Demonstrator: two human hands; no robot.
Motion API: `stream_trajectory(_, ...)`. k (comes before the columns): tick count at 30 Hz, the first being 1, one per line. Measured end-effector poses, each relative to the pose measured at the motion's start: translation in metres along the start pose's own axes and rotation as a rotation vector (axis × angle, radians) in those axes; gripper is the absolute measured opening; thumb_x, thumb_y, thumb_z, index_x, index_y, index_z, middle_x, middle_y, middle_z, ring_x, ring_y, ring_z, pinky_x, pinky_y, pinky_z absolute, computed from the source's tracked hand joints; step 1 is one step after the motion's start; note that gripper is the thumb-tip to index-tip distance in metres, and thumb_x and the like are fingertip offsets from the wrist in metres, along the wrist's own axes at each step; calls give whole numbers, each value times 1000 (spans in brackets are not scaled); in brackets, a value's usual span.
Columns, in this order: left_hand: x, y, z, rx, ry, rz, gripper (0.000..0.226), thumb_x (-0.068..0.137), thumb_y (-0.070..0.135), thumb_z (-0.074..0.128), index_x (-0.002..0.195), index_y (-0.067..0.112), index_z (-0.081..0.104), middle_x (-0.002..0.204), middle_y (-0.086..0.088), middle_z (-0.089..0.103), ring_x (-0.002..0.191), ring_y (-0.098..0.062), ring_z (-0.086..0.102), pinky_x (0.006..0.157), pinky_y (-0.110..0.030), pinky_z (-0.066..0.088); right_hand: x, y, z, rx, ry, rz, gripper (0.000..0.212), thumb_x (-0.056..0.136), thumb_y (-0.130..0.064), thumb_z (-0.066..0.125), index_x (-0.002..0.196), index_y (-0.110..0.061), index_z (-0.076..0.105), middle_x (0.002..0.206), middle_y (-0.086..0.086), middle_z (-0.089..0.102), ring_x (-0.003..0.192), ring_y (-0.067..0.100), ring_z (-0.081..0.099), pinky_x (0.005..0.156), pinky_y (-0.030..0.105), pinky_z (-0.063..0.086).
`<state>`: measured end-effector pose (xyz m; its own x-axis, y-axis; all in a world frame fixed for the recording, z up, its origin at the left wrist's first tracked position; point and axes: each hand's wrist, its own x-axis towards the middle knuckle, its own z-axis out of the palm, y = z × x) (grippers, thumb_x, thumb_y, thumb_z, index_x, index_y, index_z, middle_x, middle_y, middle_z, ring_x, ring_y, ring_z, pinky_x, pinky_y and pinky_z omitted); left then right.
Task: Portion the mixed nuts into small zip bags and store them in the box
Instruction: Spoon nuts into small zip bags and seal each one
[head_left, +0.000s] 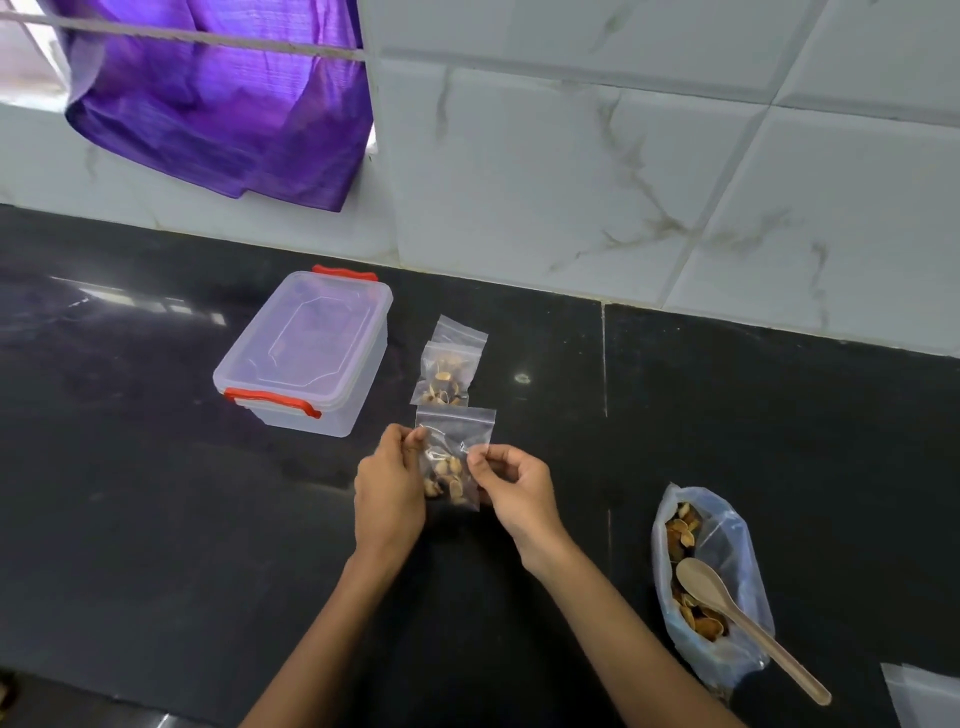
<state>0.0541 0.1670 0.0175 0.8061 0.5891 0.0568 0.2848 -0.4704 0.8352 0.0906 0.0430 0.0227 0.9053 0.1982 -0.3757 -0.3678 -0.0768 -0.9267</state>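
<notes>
A small clear zip bag (453, 457) holding some nuts is upright between my hands above the black counter. My left hand (389, 493) pinches its left edge, and my right hand (511, 486) pinches its right edge. Just behind it a filled zip bag (445, 376) lies flat on the counter, overlapping another small bag (460, 330) behind. To the left stands a clear plastic box (306, 353) with red clips, lid on. At the right lies the large open bag of mixed nuts (711, 582) with a wooden spoon (737, 618) resting in its mouth.
The black counter (156, 493) runs back to a tiled wall (623, 182). A purple cloth (223, 104) hangs over the wall's ledge at the upper left. A piece of clear plastic (924, 696) shows at the bottom right corner.
</notes>
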Motion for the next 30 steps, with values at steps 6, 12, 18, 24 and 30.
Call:
stream_trajectory(6,53,-13,14,253,35,-77,25,102,34,36,93,17,51,83,-2,64,75,-24,61,68,-40,48,54,-10,25,29,114,25,28,82,-15,73,75,-14,46,72,2,64,55,9,53,48,14,46)
stream_trajectory(12,78,-20,26,470,-10,-66,23,103,29,32,97,13,48,83,-7,64,71,-25,57,62,-37,43,82,-9,35,-126,244,-18,44,76,-18,79,65,-16,37,74,8,70,53,13,55,58,35,52)
stream_trajectory(18,78,-16,28,482,-11,-89,17,102,23,37,103,11,49,93,-9,66,81,-27,62,63,-35,39,85,-6,34,-181,302,-28,37,71,-28,83,60,-15,49,70,8,67,59,17,61,62,42,57)
stream_trajectory(24,55,-5,24,304,66,-73,20,100,30,41,104,13,51,92,-5,66,74,-19,60,64,-33,44,64,-8,23,-178,324,-76,31,72,-29,82,63,-16,55,71,-3,64,65,14,61,70,40,57)
stream_trajectory(30,13,21,22,238,54,39,21,100,35,41,96,17,52,83,7,59,73,-16,58,64,-34,45,16,-25,-7,-164,330,-117,29,73,-31,80,67,-16,56,80,1,67,73,9,62,72,35,55)
